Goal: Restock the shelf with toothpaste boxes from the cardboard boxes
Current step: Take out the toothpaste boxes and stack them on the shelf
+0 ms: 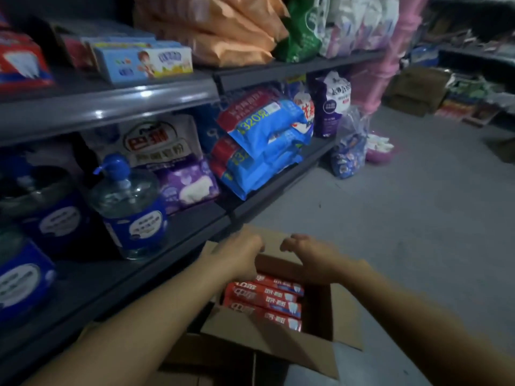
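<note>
Red toothpaste boxes (pixel 267 299) are seen packed flat in the open cardboard box (pixel 320 324) on the floor just beside the shelf (pixel 117 277). Both the left hand (pixel 237 254) and right hand (pixel 309 253) are held over the far flap, fingers curled, nothing gripped yet. The boxes look light, stiff and a bit slick, so they're probably best pinched across the long sides.

Two bare forearms reach forward and down side by side, the left hand (pixel 237 253) and right hand (pixel 309 253) close together, knuckles up, fingers curled downward, fingertips nearly meeting.
</note>
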Demonstrator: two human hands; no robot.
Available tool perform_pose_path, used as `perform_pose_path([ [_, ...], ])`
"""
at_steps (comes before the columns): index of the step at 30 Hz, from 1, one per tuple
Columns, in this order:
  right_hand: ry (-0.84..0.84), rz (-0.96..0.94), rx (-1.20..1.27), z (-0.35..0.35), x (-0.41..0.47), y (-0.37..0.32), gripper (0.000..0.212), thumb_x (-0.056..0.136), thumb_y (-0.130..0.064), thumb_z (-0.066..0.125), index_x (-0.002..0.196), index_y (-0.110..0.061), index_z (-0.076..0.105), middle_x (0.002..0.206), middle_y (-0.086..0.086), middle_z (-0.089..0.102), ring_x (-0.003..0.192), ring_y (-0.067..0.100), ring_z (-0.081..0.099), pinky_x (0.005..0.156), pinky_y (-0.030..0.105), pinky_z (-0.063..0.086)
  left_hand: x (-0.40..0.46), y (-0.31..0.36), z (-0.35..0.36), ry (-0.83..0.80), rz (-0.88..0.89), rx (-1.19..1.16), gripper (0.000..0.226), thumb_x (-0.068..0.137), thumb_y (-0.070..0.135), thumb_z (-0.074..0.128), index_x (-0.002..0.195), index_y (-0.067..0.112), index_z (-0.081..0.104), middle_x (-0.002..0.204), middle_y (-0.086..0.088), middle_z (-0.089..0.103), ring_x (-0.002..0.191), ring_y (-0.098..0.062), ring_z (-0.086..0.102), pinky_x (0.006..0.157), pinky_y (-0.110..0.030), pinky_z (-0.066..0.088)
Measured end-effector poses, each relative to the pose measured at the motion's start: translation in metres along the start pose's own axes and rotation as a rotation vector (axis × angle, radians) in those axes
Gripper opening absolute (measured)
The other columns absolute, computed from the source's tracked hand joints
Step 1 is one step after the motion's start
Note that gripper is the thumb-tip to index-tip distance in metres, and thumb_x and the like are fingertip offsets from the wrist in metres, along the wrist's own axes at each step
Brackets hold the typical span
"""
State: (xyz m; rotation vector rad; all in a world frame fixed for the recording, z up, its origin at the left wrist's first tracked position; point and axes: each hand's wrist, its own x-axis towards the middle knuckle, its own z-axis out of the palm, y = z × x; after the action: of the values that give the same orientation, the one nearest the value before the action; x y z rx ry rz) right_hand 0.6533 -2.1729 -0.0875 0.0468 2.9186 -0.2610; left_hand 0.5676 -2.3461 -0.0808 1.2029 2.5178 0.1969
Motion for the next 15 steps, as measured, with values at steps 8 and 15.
perform_pose_path([
  [8,-0.345,0.194,0.054,0.107,0.004,0.037,0.056,0.086,-0.036,0.065,0.135,-0.022,0.043,0.135,0.005,0.051,0.121,0.024,0.051,0.103,0.038,0.043,0.022,-0.014,0.07,-0.104,-0.058,-0.077,0.028,0.078,0.019,0.071,0.105,0.023,0.063,0.106,-0.001,0.067,0.093,-0.019,0.065,0.083,-0.037,0.055],
  [15,-0.507,0.278,0.124,0.142,0.02,0.043,0.035,0.085,-0.024,0.067,0.116,-0.011,0.057,0.12,0.009,0.061,0.106,0.025,0.061,0.089,0.035,0.05,0.026,-0.034,0.092,-0.166,-0.092,-0.147,0.034,0.078,0.024,0.074,0.11,0.025,0.063,0.106,0.004,0.067,0.094,-0.013,0.065,0.085,-0.035,0.055],
])
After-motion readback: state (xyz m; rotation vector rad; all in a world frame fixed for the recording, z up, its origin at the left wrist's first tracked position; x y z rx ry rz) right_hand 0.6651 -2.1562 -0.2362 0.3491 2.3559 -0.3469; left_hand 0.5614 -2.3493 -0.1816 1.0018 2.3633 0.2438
